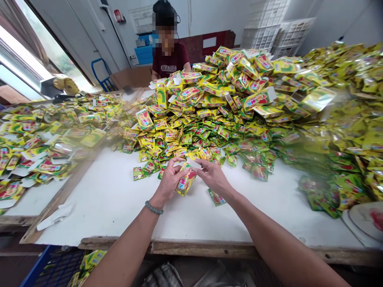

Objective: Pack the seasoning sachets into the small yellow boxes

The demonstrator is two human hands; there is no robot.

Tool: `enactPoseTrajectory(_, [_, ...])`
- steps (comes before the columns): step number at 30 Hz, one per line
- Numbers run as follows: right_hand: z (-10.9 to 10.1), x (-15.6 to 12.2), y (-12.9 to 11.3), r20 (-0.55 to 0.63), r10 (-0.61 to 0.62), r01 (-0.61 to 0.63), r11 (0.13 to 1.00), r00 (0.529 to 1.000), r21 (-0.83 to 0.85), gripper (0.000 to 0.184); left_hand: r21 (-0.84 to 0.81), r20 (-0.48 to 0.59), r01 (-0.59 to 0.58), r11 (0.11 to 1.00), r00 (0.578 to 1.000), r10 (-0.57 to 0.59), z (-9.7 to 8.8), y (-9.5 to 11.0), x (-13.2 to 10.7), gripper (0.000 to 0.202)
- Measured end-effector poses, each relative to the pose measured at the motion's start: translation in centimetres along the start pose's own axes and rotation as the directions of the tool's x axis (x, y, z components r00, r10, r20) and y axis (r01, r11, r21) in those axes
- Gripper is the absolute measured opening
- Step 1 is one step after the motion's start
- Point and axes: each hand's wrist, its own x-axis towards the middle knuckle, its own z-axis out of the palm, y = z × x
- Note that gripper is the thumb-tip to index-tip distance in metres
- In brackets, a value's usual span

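My left hand (170, 180) is curled round a small stack of yellow-green snack packets (185, 182), held just above the white table (119, 199). My right hand (213, 175) pinches the top edge of the same packets from the right, fingers closed. A beaded bracelet (154, 208) sits on my left wrist. One loose packet (216, 197) lies on the table under my right wrist. A big heap of the same packets (209, 119) rises right behind my hands.
More packets cover a second table at the left (38, 147) and pile high at the right (344, 131). A person in a maroon shirt (170, 59) sits across the table. White crates (269, 28) stand behind. A blue crate (54, 267) with packets sits below the table edge.
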Motion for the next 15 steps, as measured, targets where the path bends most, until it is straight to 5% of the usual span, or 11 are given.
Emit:
enactPoseTrajectory(10, [0.9, -0.2, 0.5, 0.020, 0.109, -0.110, 0.985, 0.994, 0.133, 0.035, 0.003, -0.082, -0.042, 0.999, 0.996, 0.042, 0.3, 0.2, -0.1, 0.059])
enactPoseTrajectory(15, [0.8, 0.2, 0.9, 0.063, 0.234, -0.240, 0.892, 0.970, 0.384, 0.040, 0.014, -0.081, -0.025, 1.000, 0.996, 0.026, 0.2, 0.3, 0.0, 0.060])
